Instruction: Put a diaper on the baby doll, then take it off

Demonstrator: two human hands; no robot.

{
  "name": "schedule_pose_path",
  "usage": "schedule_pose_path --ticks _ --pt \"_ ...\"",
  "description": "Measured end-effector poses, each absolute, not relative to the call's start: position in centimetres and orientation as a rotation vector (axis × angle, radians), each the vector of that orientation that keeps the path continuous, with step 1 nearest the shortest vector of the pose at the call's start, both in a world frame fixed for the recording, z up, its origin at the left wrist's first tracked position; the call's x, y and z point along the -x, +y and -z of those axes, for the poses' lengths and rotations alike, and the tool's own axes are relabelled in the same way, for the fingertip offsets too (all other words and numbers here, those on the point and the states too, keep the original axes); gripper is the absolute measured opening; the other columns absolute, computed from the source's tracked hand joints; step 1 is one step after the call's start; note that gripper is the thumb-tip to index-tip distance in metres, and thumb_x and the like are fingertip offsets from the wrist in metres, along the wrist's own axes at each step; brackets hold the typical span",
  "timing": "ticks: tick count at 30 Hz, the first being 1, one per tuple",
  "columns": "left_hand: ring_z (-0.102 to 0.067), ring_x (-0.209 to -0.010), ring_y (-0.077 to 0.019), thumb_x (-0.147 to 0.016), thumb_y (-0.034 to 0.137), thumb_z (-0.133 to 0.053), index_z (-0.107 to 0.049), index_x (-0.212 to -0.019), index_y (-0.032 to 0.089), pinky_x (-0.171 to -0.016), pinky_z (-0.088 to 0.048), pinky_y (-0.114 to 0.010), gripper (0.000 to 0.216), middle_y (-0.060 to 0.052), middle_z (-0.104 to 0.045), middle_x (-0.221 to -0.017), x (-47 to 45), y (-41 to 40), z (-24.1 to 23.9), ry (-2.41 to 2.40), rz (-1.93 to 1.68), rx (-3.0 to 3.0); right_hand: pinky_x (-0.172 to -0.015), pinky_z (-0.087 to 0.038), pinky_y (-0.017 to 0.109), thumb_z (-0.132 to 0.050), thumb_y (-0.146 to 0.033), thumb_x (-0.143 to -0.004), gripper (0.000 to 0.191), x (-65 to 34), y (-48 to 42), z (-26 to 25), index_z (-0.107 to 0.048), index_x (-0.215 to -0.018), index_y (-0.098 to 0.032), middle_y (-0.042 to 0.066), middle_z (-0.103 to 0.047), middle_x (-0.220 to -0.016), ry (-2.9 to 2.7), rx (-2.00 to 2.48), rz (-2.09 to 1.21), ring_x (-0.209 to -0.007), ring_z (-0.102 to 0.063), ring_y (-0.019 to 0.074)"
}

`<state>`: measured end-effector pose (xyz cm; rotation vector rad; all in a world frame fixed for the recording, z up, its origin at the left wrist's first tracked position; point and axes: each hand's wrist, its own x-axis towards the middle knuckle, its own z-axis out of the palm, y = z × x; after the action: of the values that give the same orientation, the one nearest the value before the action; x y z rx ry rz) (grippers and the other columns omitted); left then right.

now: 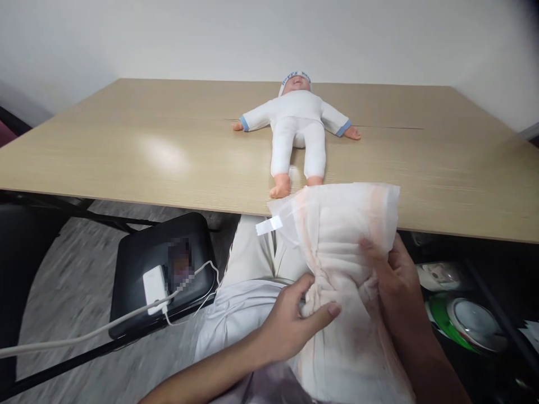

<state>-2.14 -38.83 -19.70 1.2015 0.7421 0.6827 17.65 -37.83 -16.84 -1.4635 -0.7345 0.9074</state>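
Note:
An unfolded white diaper (337,235) with peach edges is held up over my lap, in front of the table's near edge. My left hand (295,317) pinches its left side at the narrow middle, thumb across the inner face. On the other side, my right hand (389,275) grips the right edge, its thumb on the inside and its fingers behind; the thumb is somewhat blurred. One fastening tab (269,225) sticks out at the upper left. Beyond the diaper a baby doll (298,118) in a white suit and cap lies on its back, arms spread, feet towards me.
The doll lies on a wooden table (168,134) that reaches back to a pale wall. At the left, a black chair seat (138,269) bears a white power adapter (155,289) with a cable. A green, round-topped item (467,322) is low on the right.

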Motion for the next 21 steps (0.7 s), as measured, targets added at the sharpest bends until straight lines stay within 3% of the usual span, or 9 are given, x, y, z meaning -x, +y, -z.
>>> schedule_pose_path --ticks 4,6,11,15,18,21 --pt "-0.070 -0.116 -0.0264 -0.105 0.053 -0.072 -0.072 -0.127 0.019 -0.102 -0.055 -0.035 0.041 -0.009 -0.076 -0.122 2.5 -39.0 20.0 0.840 -0.719 -1.186 -0.102 -0.063 0.039 -0.087 -0.050 -0.092 0.039 -18.6 -35.4 17.0 -0.076 -0.119 -0.025 0.005 -0.080 -0.120 -0.751 1.344 -0.794 -0.112 -0.076 0.0234" --pt "-0.069 -0.107 -0.0242 -0.103 0.055 -0.074 -0.072 -0.121 0.019 -0.095 -0.055 -0.033 0.040 -0.008 -0.076 -0.116 2.7 -39.2 20.6 0.906 -0.724 -1.196 -0.105 -0.061 0.041 -0.090 -0.047 -0.087 0.036 -19.3 -34.1 17.0 -0.076 -0.109 -0.022 0.005 -0.079 -0.113 -0.715 1.291 -0.736 -0.109 -0.075 0.0226" --pt "-0.067 -0.100 -0.0214 -0.103 0.057 -0.073 -0.069 -0.114 0.020 -0.092 -0.054 -0.031 0.038 -0.006 -0.074 -0.110 2.9 -39.2 21.6 0.951 -0.768 -1.133 -0.080 -0.059 0.031 -0.099 -0.046 -0.073 0.041 -22.1 -31.8 17.6 -0.072 -0.092 -0.022 -0.002 -0.070 -0.088 -0.642 1.332 -0.587 -0.081 -0.065 0.0154" --pt "-0.068 -0.102 -0.0213 -0.104 0.056 -0.072 -0.068 -0.118 0.019 -0.095 -0.054 -0.032 0.039 -0.006 -0.074 -0.112 2.8 -38.7 21.7 0.961 -0.805 -1.092 -0.068 -0.051 0.029 -0.097 -0.049 -0.072 0.044 -24.7 -30.7 18.7 -0.075 -0.097 -0.021 -0.002 -0.070 -0.085 -0.681 1.480 -0.479 -0.071 -0.060 0.0130" --pt "-0.068 -0.102 -0.0210 -0.105 0.056 -0.071 -0.068 -0.117 0.019 -0.094 -0.054 -0.031 0.039 -0.005 -0.073 -0.110 2.7 -38.4 21.8 0.997 -0.822 -1.106 -0.077 -0.055 0.035 -0.093 -0.048 -0.074 0.043 -25.5 -30.5 19.2 -0.076 -0.102 -0.020 0.001 -0.074 -0.090 -0.793 1.531 -0.326 -0.079 -0.067 0.0178" --pt "-0.068 -0.105 -0.0215 -0.105 0.057 -0.070 -0.068 -0.120 0.019 -0.095 -0.054 -0.031 0.040 -0.005 -0.074 -0.112 2.4 -38.1 21.8 1.019 -0.856 -1.085 -0.092 -0.060 0.047 -0.087 -0.046 -0.082 0.048 -24.3 -31.1 18.4 -0.074 -0.122 -0.023 0.009 -0.079 -0.112 -0.969 1.573 -0.057 -0.098 -0.074 0.0258"
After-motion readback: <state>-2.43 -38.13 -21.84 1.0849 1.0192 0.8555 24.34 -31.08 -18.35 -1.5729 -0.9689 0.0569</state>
